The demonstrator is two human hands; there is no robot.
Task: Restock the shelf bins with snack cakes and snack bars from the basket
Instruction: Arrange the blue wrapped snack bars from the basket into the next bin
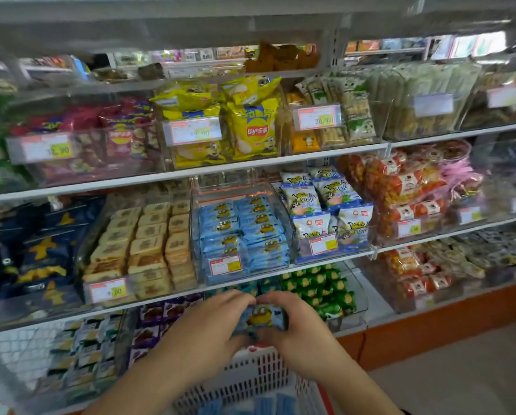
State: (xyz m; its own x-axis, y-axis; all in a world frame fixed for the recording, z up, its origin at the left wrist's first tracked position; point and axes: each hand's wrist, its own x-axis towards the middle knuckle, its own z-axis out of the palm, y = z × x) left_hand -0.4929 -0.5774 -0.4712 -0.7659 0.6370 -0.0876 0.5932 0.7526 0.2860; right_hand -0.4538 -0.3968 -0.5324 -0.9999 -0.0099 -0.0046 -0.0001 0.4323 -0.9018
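Both hands hold a small stack of blue snack cake packs (262, 318) printed with a yellow cartoon figure, just above the white plastic basket (250, 381). My left hand (212, 324) grips the stack's left side and my right hand (292, 324) grips its right side, fingers curled over the top. More blue packs (268, 404) lie in the basket's bottom. Straight above, on the middle shelf, a clear bin (239, 232) holds two rows of the same blue packs (244, 229) behind a price tag.
Left of that bin is a bin of beige square cakes (146, 244); right of it, white and blue snack bags (325, 205). Green packs (319, 292) and purple packs (158, 324) fill the lower shelf behind my hands. An orange base runs along the floor at right.
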